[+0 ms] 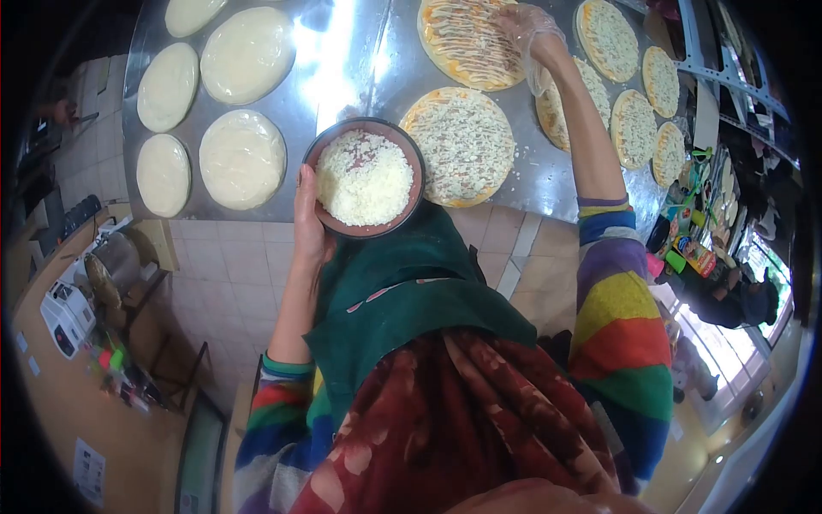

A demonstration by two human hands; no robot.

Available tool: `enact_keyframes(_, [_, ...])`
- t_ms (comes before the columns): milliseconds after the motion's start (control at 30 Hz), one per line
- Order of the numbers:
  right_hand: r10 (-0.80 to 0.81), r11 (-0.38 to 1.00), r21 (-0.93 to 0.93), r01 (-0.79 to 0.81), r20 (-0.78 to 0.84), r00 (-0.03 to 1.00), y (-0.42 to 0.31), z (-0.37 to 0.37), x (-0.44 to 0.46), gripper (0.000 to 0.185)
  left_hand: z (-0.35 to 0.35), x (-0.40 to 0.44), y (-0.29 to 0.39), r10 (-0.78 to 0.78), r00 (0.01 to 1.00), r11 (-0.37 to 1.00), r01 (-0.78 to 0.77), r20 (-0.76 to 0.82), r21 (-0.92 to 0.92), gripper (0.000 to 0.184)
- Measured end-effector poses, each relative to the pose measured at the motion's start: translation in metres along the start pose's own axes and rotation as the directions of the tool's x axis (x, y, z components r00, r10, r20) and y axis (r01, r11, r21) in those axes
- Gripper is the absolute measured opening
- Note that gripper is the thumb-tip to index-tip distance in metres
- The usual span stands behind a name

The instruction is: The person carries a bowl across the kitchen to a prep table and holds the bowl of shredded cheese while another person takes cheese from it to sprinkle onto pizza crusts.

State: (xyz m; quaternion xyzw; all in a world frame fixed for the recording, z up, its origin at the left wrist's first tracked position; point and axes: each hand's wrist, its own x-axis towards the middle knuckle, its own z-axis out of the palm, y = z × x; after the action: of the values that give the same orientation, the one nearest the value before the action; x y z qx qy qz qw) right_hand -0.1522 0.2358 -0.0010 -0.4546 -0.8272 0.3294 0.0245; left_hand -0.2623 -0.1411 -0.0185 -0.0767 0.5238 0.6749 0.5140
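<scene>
My left hand (306, 214) grips the side of a round brown bowl (417, 158) with a dark rim. White grated cheese (364, 180) fills much of it. In a clear plastic glove, my right hand (527, 32) is over the far pizza base (458, 51), which has orange and brown sauce stripes. Its fingers look bunched together, and what they hold is not visible. Just right of the bowl lies a pizza (458, 146) strewn with white cheese. Below my right forearm, another cheese-covered pizza (552, 120) is partly hidden.
Several plain dough rounds (244, 160) lie on the left of the shiny metal table (342, 86). More cheese-topped pizzas (634, 128) line its right side. A blue metal rack (736, 81) stands beyond the right edge. At far left, a white appliance (68, 317) sits on a counter.
</scene>
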Motion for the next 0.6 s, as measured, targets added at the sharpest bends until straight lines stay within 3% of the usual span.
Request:
enact_keyframes(67, [-0.31, 0.946, 0.024, 0.323, -0.215, 0.926, 0.061, 0.019, 0.024, 0.017, 0.007, 0.007, 0.011, 0.016, 1.0, 1.0, -0.016, 0.026, -0.006, 0.06])
enact_keyframes(100, [-0.301, 0.939, -0.215, 0.27, -0.128, 0.945, 0.064, 0.016, 0.024, 0.022, 0.011, 0.01, 0.014, 0.023, 0.999, 1.0, -0.023, 0.037, -0.01, 0.06])
enact_keyframes(167, [-0.222, 0.741, -0.645, 0.188, 0.028, 0.975, 0.068, 0.013, 0.024, 0.032, 0.014, 0.021, 0.016, 0.044, 0.997, 0.999, -0.044, 0.056, 0.001, 0.057])
enact_keyframes(267, [-0.306, 0.853, -0.464, 0.24, -0.073, 0.949, 0.045, 0.002, -0.011, 0.033, 0.019, 0.041, 0.015, 0.088, 0.994, 0.996, -0.088, 0.061, -0.01, 0.046])
enact_keyframes(333, [-0.081, 0.996, -0.03, 0.083, 0.054, 0.995, -0.015, -0.01, -0.049, 0.033, 0.032, 0.047, 0.019, 0.124, 0.989, 0.992, -0.126, 0.075, 0.014, 0.044])
enact_keyframes(367, [0.011, 0.983, 0.179, -0.038, 0.151, 0.988, -0.042, -0.011, -0.067, 0.033, 0.039, 0.05, 0.02, 0.139, 0.987, 0.989, -0.142, 0.076, 0.038, 0.046])
enact_keyframes(433, [-0.226, 0.947, 0.291, 0.134, 0.31, 0.923, -0.066, -0.007, -0.093, 0.032, 0.052, 0.057, 0.02, 0.164, 0.983, 0.982, -0.171, 0.086, 0.085, 0.049])
enact_keyframes(500, [-0.506, 0.858, 0.019, 0.514, 0.211, 0.836, -0.076, 0.016, -0.109, 0.034, 0.062, 0.063, 0.015, 0.195, 0.976, 0.969, -0.207, 0.097, 0.134, 0.052])
enact_keyframes(600, [-0.406, 0.839, -0.276, 0.47, 0.259, 0.877, -0.067, 0.063, -0.11, 0.044, 0.075, 0.073, 0.003, 0.274, 0.955, 0.928, -0.294, 0.116, 0.229, 0.059])
